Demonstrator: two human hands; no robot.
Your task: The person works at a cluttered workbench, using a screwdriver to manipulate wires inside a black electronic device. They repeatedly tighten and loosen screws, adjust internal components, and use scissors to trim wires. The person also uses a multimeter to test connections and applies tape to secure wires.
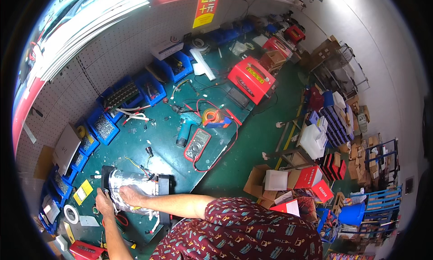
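Observation:
On the green bench in front of me lies a silver, foil-like cylindrical unit (140,182) with a black plate at each end. My left hand (104,204) is at the near side of its left black end plate (105,178), fingers bent inward. My right hand (130,196) reaches across the silver body, its fingers curled together close to that plate. What either hand holds is too small or hidden to tell. Thin wires (135,164) rise behind the unit. Beside my left wrist lie red-handled pliers or scissors (121,220), partly hidden by the arm.
Blue bins (103,126) with screws and parts line the pegboard wall. Farther out lie a teal power drill (186,128), a red multimeter (197,145) with leads and a roll of tape (210,117). A red machine (251,80) stands beyond. Open cartons (261,183) sit off the bench's right edge.

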